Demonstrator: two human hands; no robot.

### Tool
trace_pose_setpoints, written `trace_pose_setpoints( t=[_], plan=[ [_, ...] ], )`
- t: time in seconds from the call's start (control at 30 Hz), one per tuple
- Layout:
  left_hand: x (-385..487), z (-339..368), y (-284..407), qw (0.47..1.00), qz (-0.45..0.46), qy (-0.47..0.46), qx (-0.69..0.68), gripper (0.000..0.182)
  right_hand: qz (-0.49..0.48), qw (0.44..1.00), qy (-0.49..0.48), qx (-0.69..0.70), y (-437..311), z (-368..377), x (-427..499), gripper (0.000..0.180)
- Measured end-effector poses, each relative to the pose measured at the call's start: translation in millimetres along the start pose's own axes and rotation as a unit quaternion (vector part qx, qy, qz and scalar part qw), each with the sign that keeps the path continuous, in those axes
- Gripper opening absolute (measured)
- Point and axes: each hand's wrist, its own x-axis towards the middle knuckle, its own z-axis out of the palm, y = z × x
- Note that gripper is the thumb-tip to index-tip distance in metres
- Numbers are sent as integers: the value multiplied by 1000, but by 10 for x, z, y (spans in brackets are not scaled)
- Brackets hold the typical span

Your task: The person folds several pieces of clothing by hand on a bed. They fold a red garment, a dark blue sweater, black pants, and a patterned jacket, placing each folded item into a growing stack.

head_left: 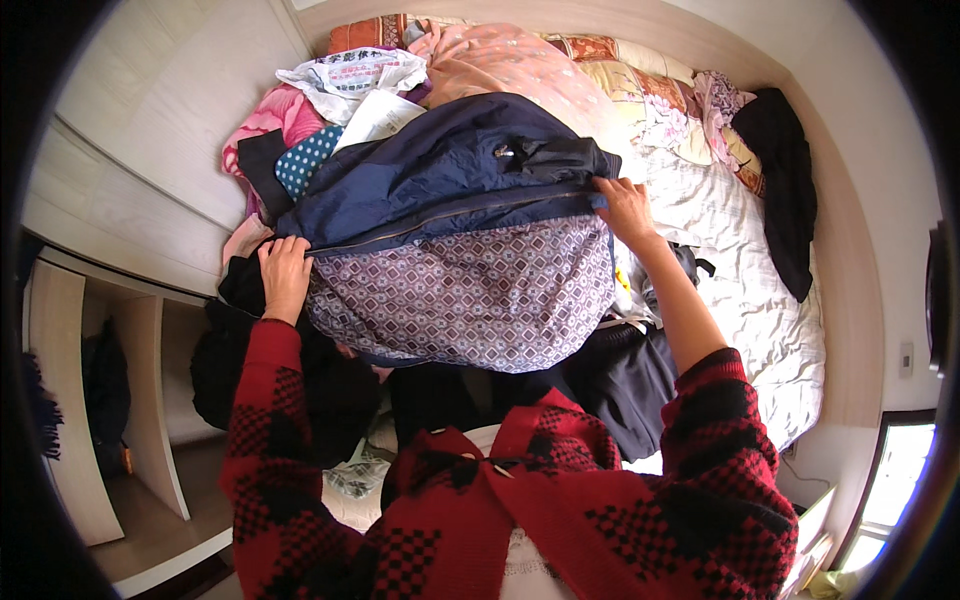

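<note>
A navy blue zip jacket (442,172) lies spread across the bed in front of me. Its zipper runs from side to side, and a lining patterned with small diamonds (465,292) shows on the near side. My left hand (285,274) grips the jacket's left end by the zipper. At the opposite end, my right hand (626,214) has hold of the ribbed edge, with its thumb and some fingertips hidden in the cloth. A crumpled black piece of fabric (562,157) rests on the jacket's upper right part.
White plastic bag (352,75), paper sheet (382,116) and dotted teal cloth (307,161) lie beyond the jacket. Peach bedding (517,64) is bunched at the back. Black garments (622,382) lie close to me. An open wardrobe (142,390) stands left; black clothing (784,195) hangs over the bed's right edge.
</note>
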Motion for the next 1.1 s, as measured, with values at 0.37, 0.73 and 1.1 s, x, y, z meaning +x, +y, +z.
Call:
trace_pose_setpoints(
  t=[0.37,0.73,1.1],
  plan=[
    [1491,-722,-425,967,-97,234,25,13,62,956,286,-29,337,-1670,1551,21],
    [874,-405,-274,996,-16,91,-9,27,-119,973,198,-3,271,-491,252,29],
    [234,161,-57,1000,16,-11,4,27,-81,996,45,0,179,388,-442,41]
  ],
)
